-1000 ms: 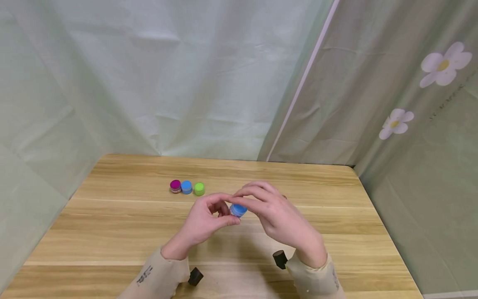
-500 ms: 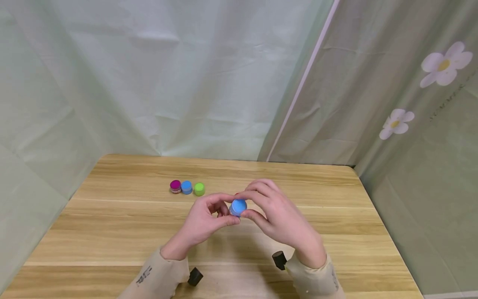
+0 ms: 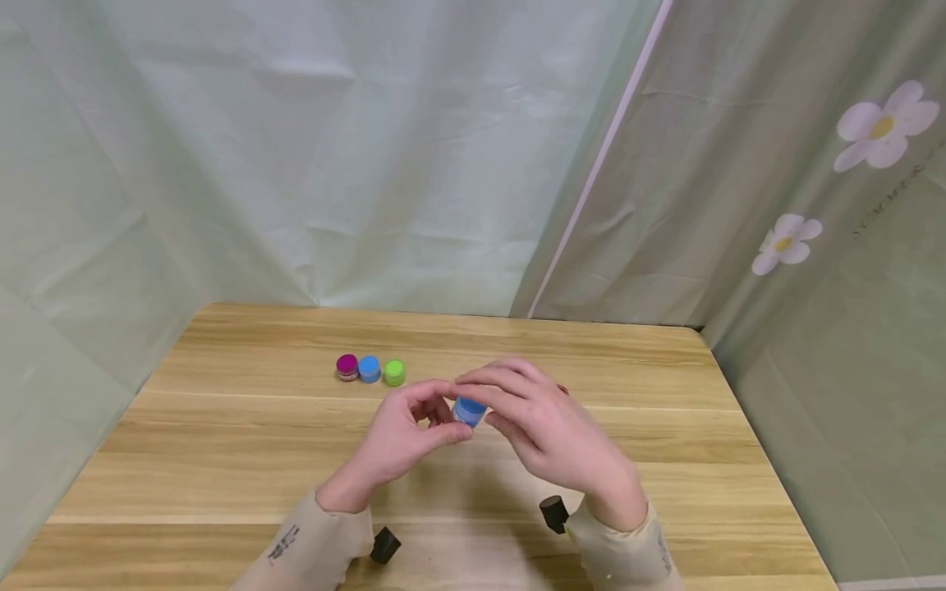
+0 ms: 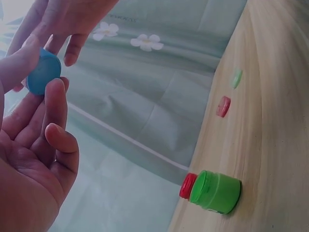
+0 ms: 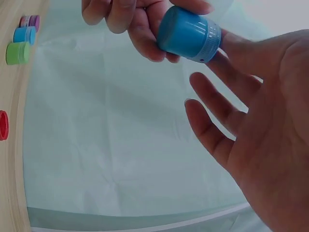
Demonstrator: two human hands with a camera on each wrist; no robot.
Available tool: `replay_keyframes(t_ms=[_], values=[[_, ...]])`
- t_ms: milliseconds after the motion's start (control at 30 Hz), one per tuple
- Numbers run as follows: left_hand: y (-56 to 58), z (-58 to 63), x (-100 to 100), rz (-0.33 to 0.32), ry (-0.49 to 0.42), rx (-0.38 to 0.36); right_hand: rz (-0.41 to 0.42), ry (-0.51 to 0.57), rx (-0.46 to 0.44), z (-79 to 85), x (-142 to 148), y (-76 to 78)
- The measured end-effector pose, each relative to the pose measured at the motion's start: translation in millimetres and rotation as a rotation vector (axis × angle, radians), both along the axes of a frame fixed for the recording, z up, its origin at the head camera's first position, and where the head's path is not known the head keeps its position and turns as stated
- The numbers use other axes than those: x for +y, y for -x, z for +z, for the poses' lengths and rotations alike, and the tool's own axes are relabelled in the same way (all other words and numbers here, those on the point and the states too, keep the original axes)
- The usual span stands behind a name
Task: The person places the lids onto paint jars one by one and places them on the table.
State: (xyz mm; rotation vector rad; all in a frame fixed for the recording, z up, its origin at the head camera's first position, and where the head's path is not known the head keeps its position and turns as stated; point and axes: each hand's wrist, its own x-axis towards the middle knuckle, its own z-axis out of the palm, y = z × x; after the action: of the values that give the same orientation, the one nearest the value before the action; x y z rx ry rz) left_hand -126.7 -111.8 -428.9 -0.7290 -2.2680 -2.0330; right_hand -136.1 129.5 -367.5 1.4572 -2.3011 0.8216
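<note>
A small blue jar (image 3: 469, 412) with a ridged blue lid (image 5: 211, 42) is held in the air above the wooden table. My left hand (image 3: 405, 435) pinches its body between thumb and fingers, as the left wrist view shows at the jar's base (image 4: 44, 73). From the other side my right hand (image 3: 550, 423) has its index finger and thumb about the lid, the remaining fingers apart from it. In the head view the right fingers cover part of the lid. Nearest below, in the left wrist view, are a green jar (image 4: 216, 192) and a red piece (image 4: 188, 186).
Toward the back left of the table (image 3: 244, 460) stand a purple-lidded jar (image 3: 347, 367), another blue jar (image 3: 369, 369) and a lime-green jar (image 3: 395, 373). A red lid (image 4: 223, 106) and a pale green lid (image 4: 237, 79) lie farther right. Curtains (image 3: 414, 164) hang behind.
My right fingers have shifted back and forth about the blue lid: its top showed fully half a second ago and is partly covered now. The left hand stays nearly still.
</note>
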Motion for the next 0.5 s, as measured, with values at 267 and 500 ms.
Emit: replay_keyframes(t_ms=[267, 500], values=[[-0.2, -0.2, -0.5, -0.025, 0.016, 0.016, -0.033, 0.012, 0.008, -1.1, 0.7, -1.7], [-0.6, 1.1, 0.2, -0.034, 0.021, 0.011, -0.126, 0.006, -0.051, -3.4, -0.2, -2.7]])
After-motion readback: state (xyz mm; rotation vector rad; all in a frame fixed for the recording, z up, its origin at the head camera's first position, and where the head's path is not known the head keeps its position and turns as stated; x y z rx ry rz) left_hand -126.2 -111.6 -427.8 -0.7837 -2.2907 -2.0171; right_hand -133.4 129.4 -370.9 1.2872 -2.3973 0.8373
